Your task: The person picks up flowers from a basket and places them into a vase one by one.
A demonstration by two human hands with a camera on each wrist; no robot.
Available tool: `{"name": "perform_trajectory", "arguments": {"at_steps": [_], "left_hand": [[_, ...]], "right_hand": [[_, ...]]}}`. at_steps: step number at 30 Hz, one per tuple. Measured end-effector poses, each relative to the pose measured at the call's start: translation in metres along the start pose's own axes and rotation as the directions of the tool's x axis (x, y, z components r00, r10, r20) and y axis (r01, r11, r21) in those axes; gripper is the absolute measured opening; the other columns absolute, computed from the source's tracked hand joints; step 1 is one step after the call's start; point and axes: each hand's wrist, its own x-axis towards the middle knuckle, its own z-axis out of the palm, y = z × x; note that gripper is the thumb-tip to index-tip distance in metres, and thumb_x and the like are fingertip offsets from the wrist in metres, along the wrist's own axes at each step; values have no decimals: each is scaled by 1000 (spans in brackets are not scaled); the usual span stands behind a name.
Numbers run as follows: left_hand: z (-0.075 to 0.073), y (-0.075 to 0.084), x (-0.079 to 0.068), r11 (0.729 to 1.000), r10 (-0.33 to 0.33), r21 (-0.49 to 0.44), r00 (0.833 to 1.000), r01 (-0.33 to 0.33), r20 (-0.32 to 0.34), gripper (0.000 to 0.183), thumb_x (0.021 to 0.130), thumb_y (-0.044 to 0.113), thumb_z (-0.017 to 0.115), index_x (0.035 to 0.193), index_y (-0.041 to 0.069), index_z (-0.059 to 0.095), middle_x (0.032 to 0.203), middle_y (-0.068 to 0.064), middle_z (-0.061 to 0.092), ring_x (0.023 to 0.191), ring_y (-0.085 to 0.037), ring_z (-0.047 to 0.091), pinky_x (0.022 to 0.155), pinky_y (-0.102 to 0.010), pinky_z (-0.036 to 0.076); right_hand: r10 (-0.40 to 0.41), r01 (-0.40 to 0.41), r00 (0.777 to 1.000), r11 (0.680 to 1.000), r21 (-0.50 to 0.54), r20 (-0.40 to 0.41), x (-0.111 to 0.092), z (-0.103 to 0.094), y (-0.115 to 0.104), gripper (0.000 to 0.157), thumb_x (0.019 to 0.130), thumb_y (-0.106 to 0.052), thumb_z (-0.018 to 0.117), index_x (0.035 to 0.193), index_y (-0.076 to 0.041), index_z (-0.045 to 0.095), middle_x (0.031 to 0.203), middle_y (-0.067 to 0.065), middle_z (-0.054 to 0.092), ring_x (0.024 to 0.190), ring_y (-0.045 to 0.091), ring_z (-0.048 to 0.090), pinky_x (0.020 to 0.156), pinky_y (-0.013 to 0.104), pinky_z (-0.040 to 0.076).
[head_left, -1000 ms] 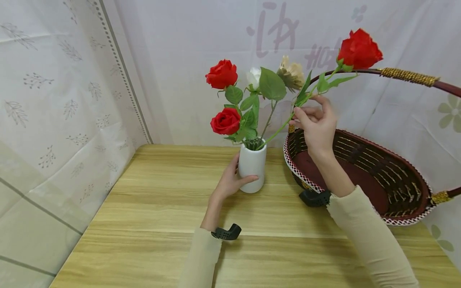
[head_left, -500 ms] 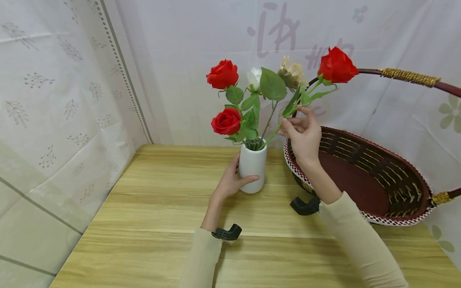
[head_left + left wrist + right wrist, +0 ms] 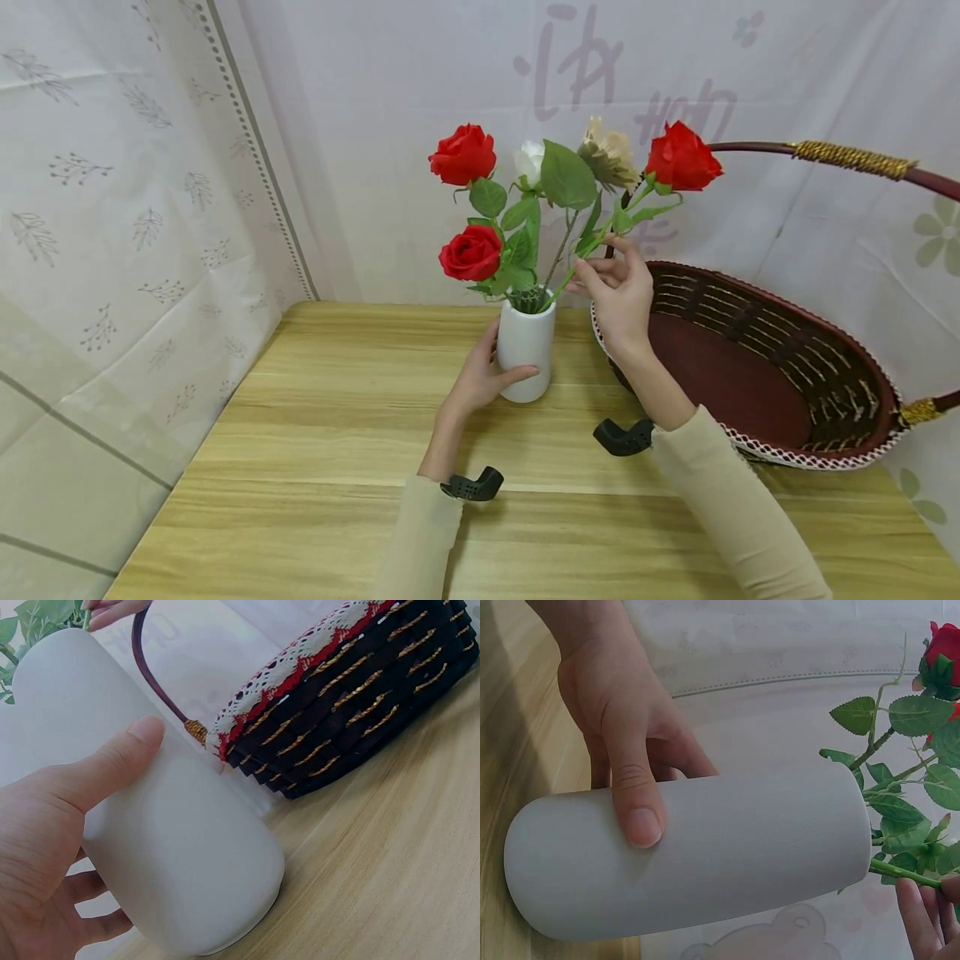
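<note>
A white vase [image 3: 527,346] stands upright on the wooden table, and my left hand [image 3: 477,372] grips it from the left, thumb across its front. In the left wrist view the fingers pass behind the vase. My right hand [image 3: 624,292] pinches the green stem of a red rose [image 3: 682,157] that leans out to the right, its lower end inside the vase mouth. Two other red roses [image 3: 471,252], a white rose [image 3: 529,162] and a cream flower [image 3: 607,154] stand in the vase among green leaves. The right wrist view shows the pinched stem [image 3: 904,873] at the rim.
A dark woven basket [image 3: 750,358] with white lace trim sits right of the vase, its tall handle [image 3: 855,158] arching up behind the right hand. Behind the wooden table [image 3: 322,433] hangs a printed white curtain [image 3: 375,167].
My right hand has moved down and left with the rose, its stem sliding deeper into the vase and the bloom sinking. My left hand stays on the vase.
</note>
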Motion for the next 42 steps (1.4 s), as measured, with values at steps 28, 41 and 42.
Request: {"name": "perform_trajectory", "arguments": {"at_steps": [28,41,42], "left_hand": [[-9,49,-14,1000,-25,-1,999,25,28,92,84,14,84,158,8,29,150,-13,46,136,-33,47,110,-49,40],[0,2,-1,1000,-12,2,1000,12,4,97,80,31,88,158,27,30,149,2,47,134,-22,48,110,-46,41],[0,2,-1,1000,-13,4,1000,13,4,97,80,31,88,158,27,29,149,2,47,134,-21,48,110,-45,41]], "right_hand": [[49,-49,998,999,5,27,-2,5,10,19,94,2,69,110,6,60,89,3,62,76,16,67,73,33,61],[60,-60,998,998,-24,29,-5,4,9,23,94,-5,71,111,6,60,90,2,64,78,16,66,72,32,61],[64,-63,998,998,-31,28,-5,4,8,24,94,-6,71,112,6,60,91,2,64,79,17,66,71,32,61]]}}
